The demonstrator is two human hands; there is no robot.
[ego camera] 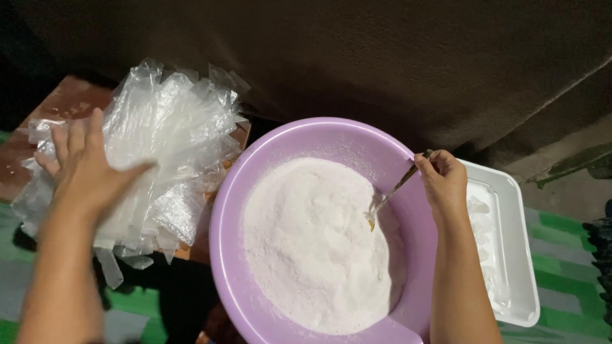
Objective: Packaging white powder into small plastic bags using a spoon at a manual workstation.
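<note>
A large purple basin (pixel 255 185) sits in the middle, filled with white powder (pixel 312 248). My right hand (pixel 443 178) grips a metal spoon (pixel 390 194) by its handle, the spoon's bowl resting on the powder near the right side. My left hand (pixel 83 169) lies flat, fingers spread, on a fanned pile of clear plastic bags (pixel 172 134) to the left of the basin. The bags rest on a reddish-brown wooden surface (pixel 64 102).
A white rectangular tray (pixel 516 255) holding several small filled clear packets stands right of the basin, partly behind my right forearm. A green and grey striped mat (pixel 561 267) covers the ground. A dark brown wall or cloth (pixel 382 57) fills the background.
</note>
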